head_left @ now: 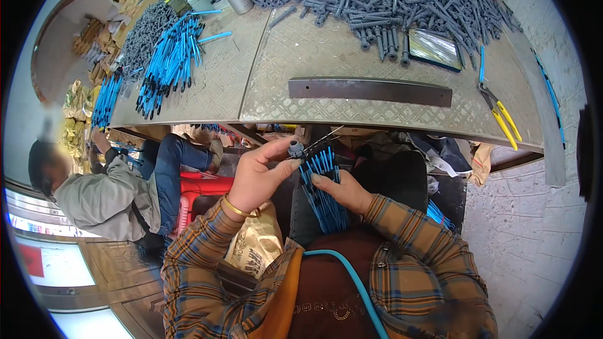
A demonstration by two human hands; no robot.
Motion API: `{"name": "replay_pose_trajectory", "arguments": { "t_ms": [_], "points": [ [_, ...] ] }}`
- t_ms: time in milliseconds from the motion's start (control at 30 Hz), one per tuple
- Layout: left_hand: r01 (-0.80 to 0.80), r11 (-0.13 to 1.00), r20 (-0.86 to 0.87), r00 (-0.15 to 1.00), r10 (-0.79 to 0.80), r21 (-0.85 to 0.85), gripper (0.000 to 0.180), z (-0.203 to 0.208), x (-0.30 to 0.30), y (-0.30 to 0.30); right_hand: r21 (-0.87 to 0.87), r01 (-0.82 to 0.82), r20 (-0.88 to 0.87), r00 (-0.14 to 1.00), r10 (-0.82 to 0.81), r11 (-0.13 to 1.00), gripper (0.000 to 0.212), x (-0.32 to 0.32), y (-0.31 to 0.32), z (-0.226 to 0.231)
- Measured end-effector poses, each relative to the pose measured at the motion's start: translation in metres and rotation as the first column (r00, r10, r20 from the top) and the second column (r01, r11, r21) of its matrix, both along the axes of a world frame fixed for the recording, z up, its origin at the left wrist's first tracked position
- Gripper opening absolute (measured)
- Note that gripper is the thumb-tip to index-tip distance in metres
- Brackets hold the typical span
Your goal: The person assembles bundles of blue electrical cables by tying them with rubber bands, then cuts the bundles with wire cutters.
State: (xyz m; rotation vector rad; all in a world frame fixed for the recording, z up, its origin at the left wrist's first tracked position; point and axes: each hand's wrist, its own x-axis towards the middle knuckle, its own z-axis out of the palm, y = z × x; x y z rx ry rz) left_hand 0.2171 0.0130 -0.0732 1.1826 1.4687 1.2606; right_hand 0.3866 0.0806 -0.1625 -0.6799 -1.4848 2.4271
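My left hand, with a gold bangle at its wrist, pinches a small grey plastic piece between thumb and forefinger. Close beside it, my right hand grips a bundle of thin blue sticks with black parts, its thumb lying across them. The bundle rests over my lap, below the table's front edge. A thin dark rod with a pale tip slants up from between my hands; I cannot tell what it is joined to. The fingers of my right hand are hidden behind the bundle.
A large heap of grey plastic tubes covers the back of the table. Blue sticks lie at left. A dark metal bar, a shiny rectangular box and yellow-handled pliers are nearer. A co-worker sits at left.
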Motion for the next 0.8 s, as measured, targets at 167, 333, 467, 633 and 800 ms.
{"name": "replay_pose_trajectory", "arguments": {
  "t_ms": [167, 333, 467, 633, 800],
  "points": [
    [-0.04, 0.999, -0.113, 0.993, 0.036, -0.034, 0.037, 0.0, 0.005, 0.0, 0.082, 0.04, -0.007, 0.999, -0.04, 0.996, 0.048, 0.001, -0.006, -0.001],
    [-0.01, 0.999, 0.094, 0.995, 0.014, -0.044, 0.037, -0.002, 0.001, 0.003, 0.05, -0.005, -0.033, 0.999, 0.007, 0.999, 0.053, 0.003, -0.005, 0.002],
    [0.04, 0.998, 0.112, 0.993, -0.034, -0.052, 0.036, 0.001, 0.0, 0.005, 0.064, -0.024, -0.054, 0.998, 0.028, 0.998, 0.056, 0.003, -0.004, -0.008],
    [0.174, 0.98, 0.088, 0.982, -0.166, -0.092, 0.036, 0.01, -0.011, 0.005, 0.029, -0.096, -0.071, 0.993, 0.098, 0.995, 0.056, 0.001, 0.003, -0.01],
    [0.236, 0.961, 0.245, 0.949, -0.197, -0.141, 0.033, 0.021, -0.008, 0.005, 0.005, -0.131, -0.12, 0.984, 0.131, 0.991, 0.052, 0.004, 0.003, -0.003]
  ]
}}
